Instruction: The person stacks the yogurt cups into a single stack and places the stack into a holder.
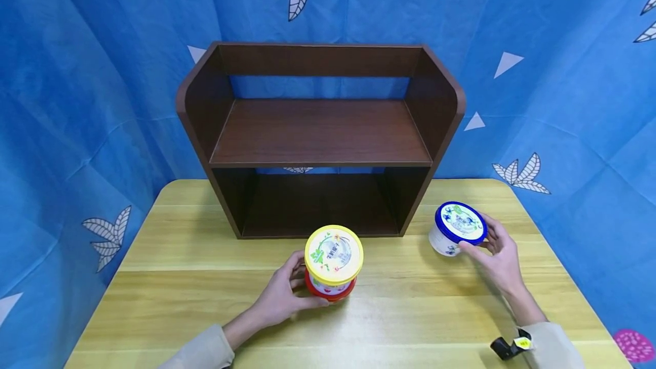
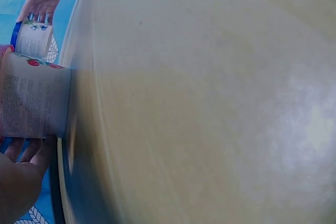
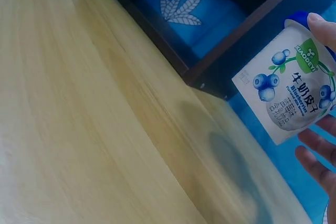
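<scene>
Cup with yellow lid sits on top of a red-lidded cup, the two stacked just to the right of the left hand. That hand holds the lower cup, its grip spread wide, thumb along the near side and fingers at the left and far side. The left wrist view shows red strawberry pictures and small print on the white wall of the lower cup; whether its base touches the table cannot be told.

Well to the right, the right hand holds a blue-lidded cup, thumb on the near side at the lid and the other fingers round the right side. This cup is off the surface, a shadow falling beneath it, and its wall carries blueberry pictures and a green label.

Beyond the hands, mostly between them, stands a dark brown two-level shelf. Under both hands lies the pale wooden table. Behind the right hand, at its wrist, a black device meets the light sleeve. A blue curtain with leaf prints hangs past the table, beyond both hands.
</scene>
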### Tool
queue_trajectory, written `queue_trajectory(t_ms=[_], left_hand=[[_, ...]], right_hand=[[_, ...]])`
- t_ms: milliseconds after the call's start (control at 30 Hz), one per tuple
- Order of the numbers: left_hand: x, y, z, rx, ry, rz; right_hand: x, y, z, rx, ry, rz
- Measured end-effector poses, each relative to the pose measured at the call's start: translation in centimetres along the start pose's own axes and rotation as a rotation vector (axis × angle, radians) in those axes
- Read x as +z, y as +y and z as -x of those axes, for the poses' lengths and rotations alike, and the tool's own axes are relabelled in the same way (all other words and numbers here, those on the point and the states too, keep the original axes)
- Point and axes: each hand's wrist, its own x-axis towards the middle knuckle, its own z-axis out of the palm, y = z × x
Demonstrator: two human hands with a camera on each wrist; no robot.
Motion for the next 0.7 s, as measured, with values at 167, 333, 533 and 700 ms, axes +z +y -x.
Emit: queue_trajectory(t_ms=[167, 333, 533, 700], left_hand=[[0.0, 0.1, 0.0, -0.002, -0.002, 0.0], [0.0, 0.0, 0.0, -0.003, 0.0, -0.001], [0.1, 0.0, 0.0, -0.004, -0.005, 0.009], [0.1, 0.2, 0.0, -0.001, -0.007, 0.015]], right_hand=[[0.0, -0.8, 0.6, -0.038, -0.008, -0.009], [0.2, -1.6, 0.9, -0.093, -0.032, -0.036], [0.7, -2.8, 1.2, -0.16, -0.057, -0.08], [1.3, -4.2, 1.2, -0.195, -0.077, -0.105]])
